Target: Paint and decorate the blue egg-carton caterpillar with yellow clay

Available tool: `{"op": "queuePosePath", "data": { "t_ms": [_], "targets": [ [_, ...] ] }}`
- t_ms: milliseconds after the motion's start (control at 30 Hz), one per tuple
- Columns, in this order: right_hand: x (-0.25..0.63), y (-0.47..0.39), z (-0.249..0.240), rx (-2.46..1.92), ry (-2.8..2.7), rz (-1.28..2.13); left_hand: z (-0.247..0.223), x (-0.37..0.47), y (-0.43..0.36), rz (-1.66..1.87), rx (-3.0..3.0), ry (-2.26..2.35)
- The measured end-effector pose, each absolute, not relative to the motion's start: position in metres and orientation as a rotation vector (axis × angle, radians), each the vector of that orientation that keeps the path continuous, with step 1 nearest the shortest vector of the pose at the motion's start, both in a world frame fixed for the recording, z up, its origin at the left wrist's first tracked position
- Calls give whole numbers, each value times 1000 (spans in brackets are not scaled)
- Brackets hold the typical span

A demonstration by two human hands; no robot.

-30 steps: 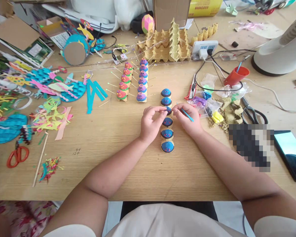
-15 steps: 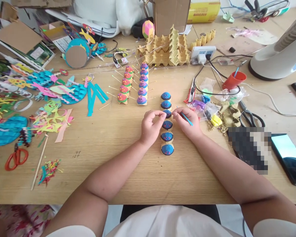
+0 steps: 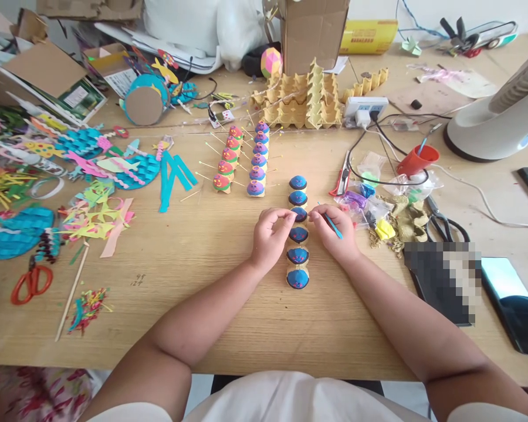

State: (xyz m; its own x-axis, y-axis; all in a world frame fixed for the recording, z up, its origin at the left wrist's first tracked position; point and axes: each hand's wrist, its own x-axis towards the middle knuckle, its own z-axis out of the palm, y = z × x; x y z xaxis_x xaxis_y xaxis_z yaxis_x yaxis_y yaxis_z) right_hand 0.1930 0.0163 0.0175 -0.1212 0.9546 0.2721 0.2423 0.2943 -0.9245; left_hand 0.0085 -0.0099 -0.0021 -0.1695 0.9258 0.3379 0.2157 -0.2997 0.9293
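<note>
A row of blue-topped egg-carton cups with dark rims and small pink marks runs away from me on the wooden table. My left hand is at the row's left side, thumb and forefinger pinched beside the third cup from the far end; what lies between the fingertips is too small to make out. On the row's right side, my right hand holds a thin blue tool, its fingertips closed near the same cup. Further back stand a red-topped row and a purple-topped row, both with pins sticking out.
Egg cartons and a power strip are at the back. Paper cutouts and orange scissors lie left. A red cup, clay bags, black scissors and a phone are on the right.
The whole view has shifted, so the table items appear slightly lower. Both hands remain pinched beside the same cup, with the right hand slightly further from the row.
</note>
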Motion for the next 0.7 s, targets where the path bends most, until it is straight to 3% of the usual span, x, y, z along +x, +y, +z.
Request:
{"op": "queuePosePath", "data": {
  "t_ms": [700],
  "targets": [
    [193,18,10,-1117,-1635,824,-4,11,-8,1462,1262,1311]
  ]
}}
